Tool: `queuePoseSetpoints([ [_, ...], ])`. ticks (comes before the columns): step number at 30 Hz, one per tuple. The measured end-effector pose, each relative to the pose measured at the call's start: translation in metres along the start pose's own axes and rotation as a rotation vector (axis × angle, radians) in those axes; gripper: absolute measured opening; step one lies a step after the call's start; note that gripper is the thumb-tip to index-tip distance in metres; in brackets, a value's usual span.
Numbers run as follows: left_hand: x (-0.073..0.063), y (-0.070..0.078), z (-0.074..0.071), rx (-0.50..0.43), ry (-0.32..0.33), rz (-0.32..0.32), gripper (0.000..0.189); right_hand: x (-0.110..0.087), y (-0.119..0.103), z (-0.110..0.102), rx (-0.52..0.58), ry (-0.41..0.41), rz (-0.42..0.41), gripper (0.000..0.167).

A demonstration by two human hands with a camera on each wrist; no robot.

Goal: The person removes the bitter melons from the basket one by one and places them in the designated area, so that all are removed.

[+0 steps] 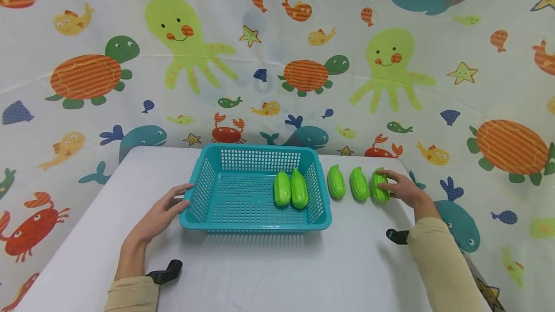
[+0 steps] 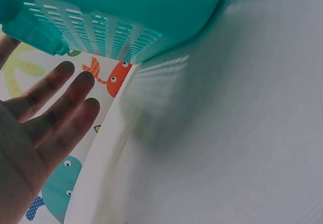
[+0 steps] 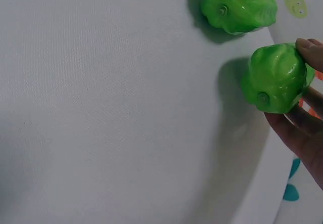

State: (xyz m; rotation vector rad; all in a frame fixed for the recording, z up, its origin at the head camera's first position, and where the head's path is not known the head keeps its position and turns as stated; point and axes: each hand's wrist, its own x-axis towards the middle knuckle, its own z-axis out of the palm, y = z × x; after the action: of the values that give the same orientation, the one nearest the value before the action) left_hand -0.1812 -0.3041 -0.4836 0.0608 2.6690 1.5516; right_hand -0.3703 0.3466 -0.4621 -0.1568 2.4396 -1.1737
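At the table's right side, my right hand (image 1: 403, 188) grips a shiny green bitter melon (image 1: 379, 188) between thumb and fingers. The right wrist view shows the thumb on one side of this ridged bitter melon (image 3: 275, 80) and fingers on the other. To its left lie two more bitter melons, a near one (image 1: 359, 185) and one beside the basket (image 1: 336, 183). My left hand (image 1: 158, 213) is at the left rim of a teal basket (image 1: 256, 227), its fingers fairly straight. Two bitter melons lie side by side in the basket's right part, one (image 1: 282, 189) left of the other (image 1: 299, 189).
The basket with slotted walls stands on a white table (image 1: 277, 273), toward its far edge. Behind the table hangs a cloth (image 1: 269, 28) printed with sea animals. Black devices are strapped at the left wrist (image 1: 166, 272) and right wrist (image 1: 396, 236).
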Motion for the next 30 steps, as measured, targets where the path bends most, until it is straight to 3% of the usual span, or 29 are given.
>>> queuePoseSetpoints([
  [8,0.001,0.000,0.000,0.019,-0.004,-0.005,0.058,0.003,0.005,0.007,0.005,-0.029,0.005,0.068],
  [20,0.000,0.000,-0.001,0.027,0.002,-0.003,0.058,0.012,0.006,0.011,0.024,-0.003,0.036,0.070],
  [30,0.000,-0.002,0.000,0.019,0.002,-0.003,0.058,0.019,-0.001,0.021,0.054,-0.009,0.007,0.066],
])
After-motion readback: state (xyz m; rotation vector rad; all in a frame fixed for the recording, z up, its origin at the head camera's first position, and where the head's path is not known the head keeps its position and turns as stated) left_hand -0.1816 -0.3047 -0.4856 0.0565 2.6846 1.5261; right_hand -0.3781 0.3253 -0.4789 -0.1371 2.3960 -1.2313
